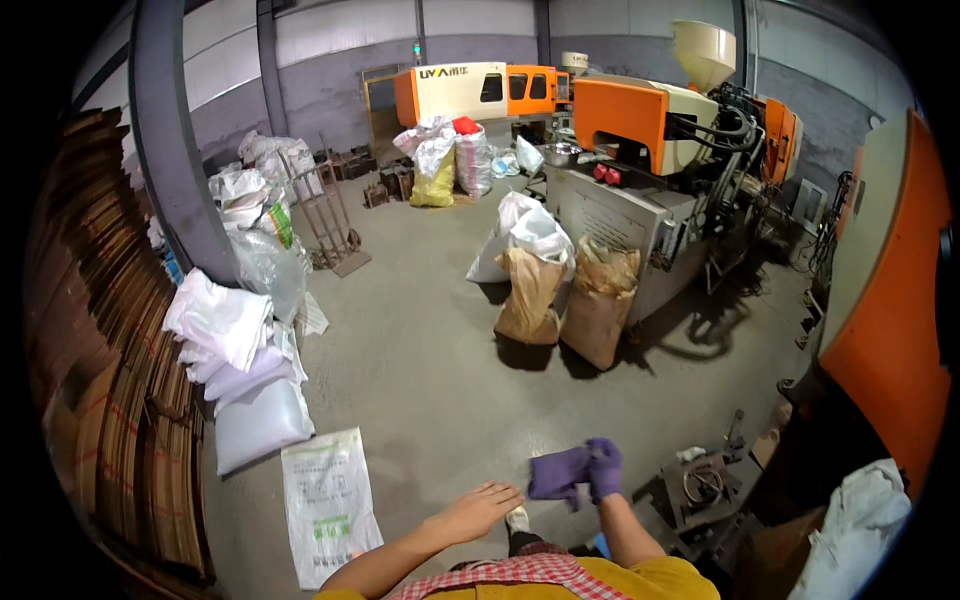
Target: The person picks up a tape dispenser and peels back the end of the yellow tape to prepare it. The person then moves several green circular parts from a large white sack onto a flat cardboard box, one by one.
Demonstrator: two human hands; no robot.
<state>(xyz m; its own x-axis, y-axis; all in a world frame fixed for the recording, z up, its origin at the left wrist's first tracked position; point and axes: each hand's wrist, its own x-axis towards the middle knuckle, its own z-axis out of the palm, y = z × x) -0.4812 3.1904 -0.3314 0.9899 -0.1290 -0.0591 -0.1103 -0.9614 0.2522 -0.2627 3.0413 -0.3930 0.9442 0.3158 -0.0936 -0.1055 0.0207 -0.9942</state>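
The two hands are apart. The person's bare left hand (480, 512) is held out flat, its fingers straight and nothing in it. To its right, the right hand (605, 470), in a purple work glove, is closed on a second, limp purple glove (556, 475), which extends leftward from its grip, near the left fingertips but not touching them. Just below those fingertips shows a pale shoe (517, 520).

Left of the left hand, a printed white woven sack (325, 490) lies flat on the floor; right of the right hand sit metal mould parts (700, 490). Farther left are filled white sacks (262, 425) in a pile and, past them, stacked flattened cardboard (150, 470).

Ahead of both hands, two brown paper sacks (597, 320) stand with open white sacks (540, 235) just behind. Beyond rises an orange-and-cream injection moulding machine (620, 115). Ahead and to the left leans a hand truck (325, 210); farther still, a yellow sack (433, 187) stands before another orange-and-cream machine (455, 92).
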